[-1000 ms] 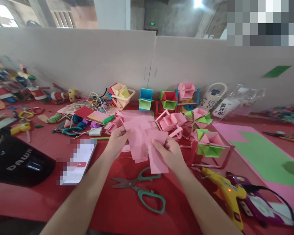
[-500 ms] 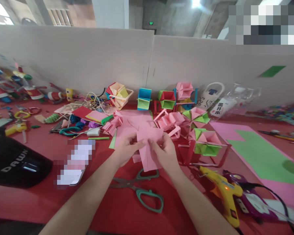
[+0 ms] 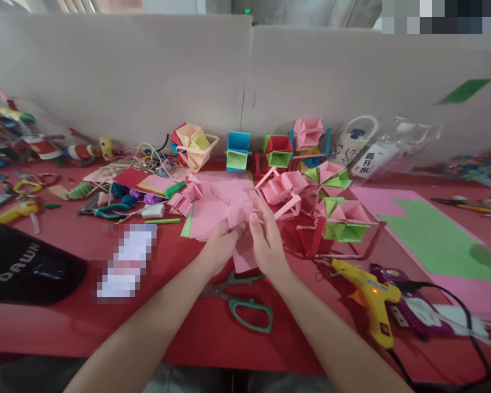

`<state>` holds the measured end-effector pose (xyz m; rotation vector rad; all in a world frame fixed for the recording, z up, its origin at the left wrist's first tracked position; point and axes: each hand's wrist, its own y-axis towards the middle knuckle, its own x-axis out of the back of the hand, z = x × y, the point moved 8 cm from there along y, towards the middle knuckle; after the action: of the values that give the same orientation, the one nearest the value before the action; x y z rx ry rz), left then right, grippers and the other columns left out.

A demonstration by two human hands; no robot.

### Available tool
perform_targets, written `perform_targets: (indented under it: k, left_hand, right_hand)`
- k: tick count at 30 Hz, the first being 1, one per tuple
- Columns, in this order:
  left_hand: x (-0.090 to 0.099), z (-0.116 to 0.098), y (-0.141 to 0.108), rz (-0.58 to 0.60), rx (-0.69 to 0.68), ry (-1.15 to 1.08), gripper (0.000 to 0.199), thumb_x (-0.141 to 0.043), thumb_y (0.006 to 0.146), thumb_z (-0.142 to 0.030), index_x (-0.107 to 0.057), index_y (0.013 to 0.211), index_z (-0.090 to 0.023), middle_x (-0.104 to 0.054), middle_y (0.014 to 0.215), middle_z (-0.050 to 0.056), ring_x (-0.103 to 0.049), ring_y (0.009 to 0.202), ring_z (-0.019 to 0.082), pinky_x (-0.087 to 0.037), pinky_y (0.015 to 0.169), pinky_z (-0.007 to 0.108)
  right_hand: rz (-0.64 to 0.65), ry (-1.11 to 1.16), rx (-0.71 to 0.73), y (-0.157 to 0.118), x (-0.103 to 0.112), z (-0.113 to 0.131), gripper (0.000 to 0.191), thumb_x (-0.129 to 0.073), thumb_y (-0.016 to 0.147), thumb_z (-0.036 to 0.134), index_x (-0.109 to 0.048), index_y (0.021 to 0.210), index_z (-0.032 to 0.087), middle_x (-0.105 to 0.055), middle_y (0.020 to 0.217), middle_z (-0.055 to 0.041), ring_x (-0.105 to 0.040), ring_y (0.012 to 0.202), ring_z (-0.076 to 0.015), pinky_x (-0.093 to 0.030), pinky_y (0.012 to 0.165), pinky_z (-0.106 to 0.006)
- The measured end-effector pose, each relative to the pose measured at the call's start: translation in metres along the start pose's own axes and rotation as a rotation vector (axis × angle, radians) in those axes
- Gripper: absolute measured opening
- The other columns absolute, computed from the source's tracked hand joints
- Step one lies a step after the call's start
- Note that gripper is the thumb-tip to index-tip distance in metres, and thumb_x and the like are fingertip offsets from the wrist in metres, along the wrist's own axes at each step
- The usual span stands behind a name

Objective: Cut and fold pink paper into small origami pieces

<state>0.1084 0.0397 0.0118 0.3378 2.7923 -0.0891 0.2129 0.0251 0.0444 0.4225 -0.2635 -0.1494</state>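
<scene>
A small sheet of pink paper (image 3: 244, 256) is between my two hands, above the red table. My left hand (image 3: 221, 246) pinches its left side, with the thumb on top. On the other side my right hand (image 3: 267, 237) has its fingers behind the paper and its thumb raised near the edge. Folded layers of the sheet are partly hidden by the fingers. Just below lie green-handled scissors (image 3: 249, 314), their blades partly covered by my left hand. Behind my hands is a stack of larger pink sheets (image 3: 208, 210).
Folded paper models (image 3: 346, 221) stand along the back. At right are a yellow glue gun (image 3: 376, 300) with its light on, a purple power strip (image 3: 423, 314) and green paper (image 3: 445, 245). A phone (image 3: 126, 265) and a black container (image 3: 28, 267) are at left.
The pink paper has been tilted and partly folded over between my fingers. My hands have come closer together, and my view has tipped downward.
</scene>
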Motion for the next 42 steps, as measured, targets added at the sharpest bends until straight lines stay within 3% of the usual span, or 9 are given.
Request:
perform_targets:
  k: [4,7,11,17,20,23,27,30,42]
  left_hand:
    - [0.015,0.000,-0.001,-0.059,0.088,0.001,0.018,-0.072,0.072,-0.024,-0.063,0.085,-0.015,-0.063,0.066,-0.001,-0.061,0.063,0.014,-0.048,0.060,0.024]
    - [0.014,-0.001,-0.004,0.028,0.150,0.004,0.019,-0.072,0.070,-0.020,-0.062,0.086,-0.015,-0.065,0.070,0.000,-0.063,0.064,0.014,-0.050,0.060,0.025]
    - [0.003,-0.003,-0.009,0.173,0.184,0.049,0.014,-0.065,0.076,-0.015,-0.063,0.090,-0.015,-0.068,0.076,0.002,-0.067,0.070,0.016,-0.054,0.067,0.029]
    - [-0.010,-0.001,-0.017,0.304,0.277,-0.046,0.018,-0.069,0.076,-0.017,-0.065,0.093,-0.012,-0.071,0.081,0.007,-0.071,0.076,0.022,-0.058,0.079,0.040]
    - [-0.008,0.000,-0.020,0.297,0.337,-0.038,0.016,-0.071,0.079,-0.020,-0.066,0.092,-0.012,-0.072,0.085,0.008,-0.071,0.076,0.021,-0.058,0.076,0.038]
    - [-0.006,0.000,-0.020,0.317,0.342,0.075,0.014,-0.067,0.085,-0.025,-0.066,0.081,-0.011,-0.069,0.077,0.007,-0.068,0.067,0.017,-0.056,0.067,0.032]
    - [-0.005,-0.003,-0.016,0.324,0.265,0.201,0.022,-0.060,0.089,-0.024,-0.060,0.069,-0.013,-0.061,0.066,0.002,-0.058,0.054,0.010,-0.048,0.055,0.024]
    - [-0.005,0.001,-0.017,0.330,0.297,0.235,0.020,-0.058,0.089,-0.024,-0.057,0.071,-0.015,-0.057,0.063,0.000,-0.055,0.050,0.009,-0.044,0.048,0.022]
    - [-0.014,0.001,-0.024,0.375,0.341,0.140,0.027,-0.067,0.087,-0.038,-0.057,0.079,-0.015,-0.063,0.071,0.003,-0.062,0.055,0.013,-0.052,0.056,0.027]
  right_hand:
    - [0.162,-0.194,0.273,0.000,-0.002,0.025,0.078,-0.066,0.087,0.047,-0.032,0.153,0.024,-0.037,0.156,-0.0135,-0.034,0.145,-0.0308,-0.032,0.117,-0.054]
    - [0.260,-0.271,0.394,-0.001,-0.003,0.033,0.081,-0.072,0.083,0.047,-0.035,0.152,0.026,-0.038,0.156,-0.0119,-0.031,0.147,-0.0318,-0.029,0.119,-0.055]
    - [0.274,-0.250,0.370,0.003,-0.002,0.028,0.044,-0.053,0.097,0.032,-0.051,0.140,0.026,-0.056,0.140,-0.0109,-0.049,0.134,-0.0264,-0.041,0.112,-0.050]
    - [0.107,-0.147,0.318,0.008,0.014,0.029,0.030,-0.052,0.094,0.015,-0.068,0.116,0.026,-0.069,0.110,-0.0056,-0.066,0.101,-0.0195,-0.056,0.088,-0.037]
    - [0.016,-0.125,0.282,0.011,0.025,0.029,0.026,-0.054,0.092,0.015,-0.070,0.110,0.026,-0.070,0.106,-0.0043,-0.067,0.097,-0.0189,-0.056,0.084,-0.036]
    - [-0.031,-0.119,0.263,0.013,0.030,0.027,0.025,-0.055,0.092,0.016,-0.070,0.109,0.025,-0.071,0.105,-0.0040,-0.067,0.096,-0.0191,-0.056,0.082,-0.036]
    - [0.000,-0.116,0.264,0.014,0.027,0.025,0.024,-0.057,0.092,0.016,-0.070,0.110,0.023,-0.071,0.107,-0.0050,-0.067,0.095,-0.0187,-0.056,0.082,-0.035]
    - [0.052,-0.132,0.262,0.014,0.022,0.023,0.026,-0.056,0.092,0.017,-0.069,0.115,0.022,-0.071,0.110,-0.0058,-0.067,0.098,-0.0196,-0.056,0.085,-0.036]
    - [0.031,-0.144,0.182,0.015,0.025,0.015,0.027,-0.055,0.093,0.022,-0.071,0.115,0.025,-0.074,0.115,-0.0044,-0.068,0.106,-0.0231,-0.054,0.094,-0.043]
